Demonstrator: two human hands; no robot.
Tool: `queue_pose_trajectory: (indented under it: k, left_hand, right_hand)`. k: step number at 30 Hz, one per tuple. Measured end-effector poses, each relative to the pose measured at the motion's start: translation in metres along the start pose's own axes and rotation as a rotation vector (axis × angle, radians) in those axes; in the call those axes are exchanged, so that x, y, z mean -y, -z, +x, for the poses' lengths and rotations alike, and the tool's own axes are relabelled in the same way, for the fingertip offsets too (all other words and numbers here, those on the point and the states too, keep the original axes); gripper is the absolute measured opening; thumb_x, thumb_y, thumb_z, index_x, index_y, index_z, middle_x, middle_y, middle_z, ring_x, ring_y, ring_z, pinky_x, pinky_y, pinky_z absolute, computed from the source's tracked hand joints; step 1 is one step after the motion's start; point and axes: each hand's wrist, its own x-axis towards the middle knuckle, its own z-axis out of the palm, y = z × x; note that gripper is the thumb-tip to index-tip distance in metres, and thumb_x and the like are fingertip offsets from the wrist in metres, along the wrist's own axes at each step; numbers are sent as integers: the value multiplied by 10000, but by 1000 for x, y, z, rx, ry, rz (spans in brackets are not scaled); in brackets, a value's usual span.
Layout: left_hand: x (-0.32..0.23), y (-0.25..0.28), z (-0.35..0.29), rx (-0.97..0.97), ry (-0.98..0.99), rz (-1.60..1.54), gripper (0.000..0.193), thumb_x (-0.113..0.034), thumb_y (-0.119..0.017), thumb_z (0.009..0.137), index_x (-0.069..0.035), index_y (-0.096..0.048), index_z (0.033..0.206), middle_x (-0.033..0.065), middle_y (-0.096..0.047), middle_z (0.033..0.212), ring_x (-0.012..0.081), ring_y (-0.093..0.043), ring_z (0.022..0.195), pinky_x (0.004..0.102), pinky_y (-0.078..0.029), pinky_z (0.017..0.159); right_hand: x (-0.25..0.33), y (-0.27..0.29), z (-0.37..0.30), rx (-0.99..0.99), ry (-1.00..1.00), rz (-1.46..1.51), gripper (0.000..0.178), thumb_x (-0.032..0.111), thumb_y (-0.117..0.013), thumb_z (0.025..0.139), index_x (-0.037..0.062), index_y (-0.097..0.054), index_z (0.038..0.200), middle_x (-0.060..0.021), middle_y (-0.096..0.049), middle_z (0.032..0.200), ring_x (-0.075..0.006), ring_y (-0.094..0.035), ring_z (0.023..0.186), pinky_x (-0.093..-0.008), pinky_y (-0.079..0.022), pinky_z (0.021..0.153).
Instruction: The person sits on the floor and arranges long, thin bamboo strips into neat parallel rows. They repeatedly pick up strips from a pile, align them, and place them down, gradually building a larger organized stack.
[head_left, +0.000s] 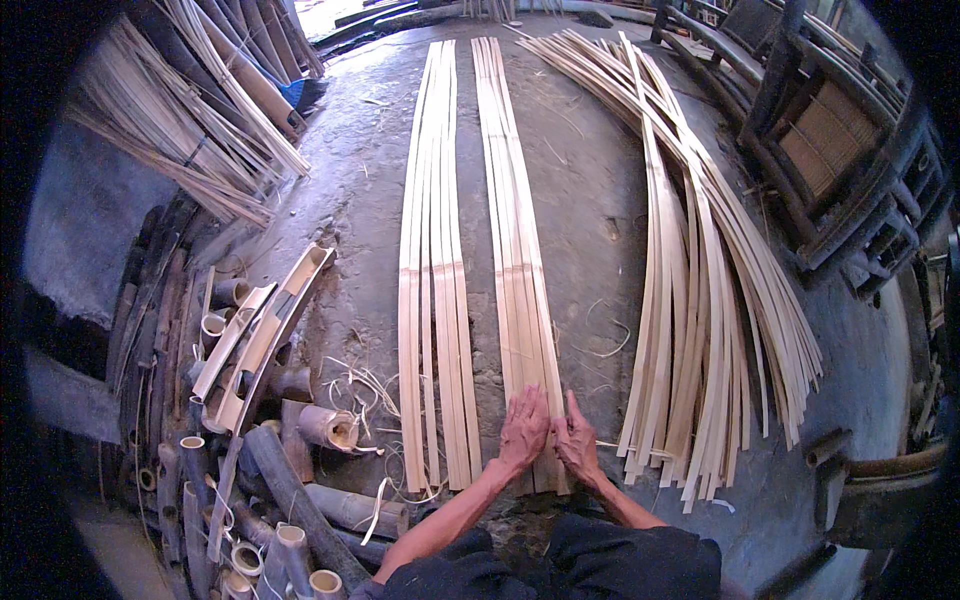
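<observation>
A row of long pale bamboo strips lies side by side on the floor, running away from me. My left hand rests flat on top of the near end of this row, fingers stretched forward. At the row's right edge my right hand is set on its side, its fingers extended along the outermost strip and close to my left hand. Neither hand grips anything. To the left lies a second row of strips, with narrow gaps between some of them. Part of the near end is hidden under my hands.
A loose, crossing pile of bamboo strips fans out at right. Cut bamboo tubes and split halves crowd the left. More strips lean at the far left. A dark bamboo chair stands far right. Thin shavings litter the floor.
</observation>
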Motion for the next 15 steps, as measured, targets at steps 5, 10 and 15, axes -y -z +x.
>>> queue_pose_trajectory:
  k: [5,10,15]
  left_hand:
    - [5,22,13,-154,79,-141,481,-165,-512,925,37,-422,1352,220,-422,1408,368,-373,1339,463,-288,1122]
    - [10,36,22,-282,249,-470,415,-188,-477,972,39,-453,1318,255,-528,1274,394,-498,1208,448,-393,1032]
    - [17,48,28,-225,438,-632,418,-238,-468,987,48,-466,1293,237,-636,1076,368,-627,1005,425,-492,872]
  right_hand:
    - [26,6,-11,-115,328,-54,491,93,-505,950,14,-405,1424,-87,-504,700,-121,-476,621,-260,-452,587]
    - [28,-16,-12,-64,322,-34,473,97,-500,955,10,-417,1413,-99,-501,708,-110,-475,624,-275,-447,572]
    - [28,-41,-6,114,-21,-11,474,203,-479,989,38,-403,1426,-81,-525,655,-100,-469,579,-280,-425,525]
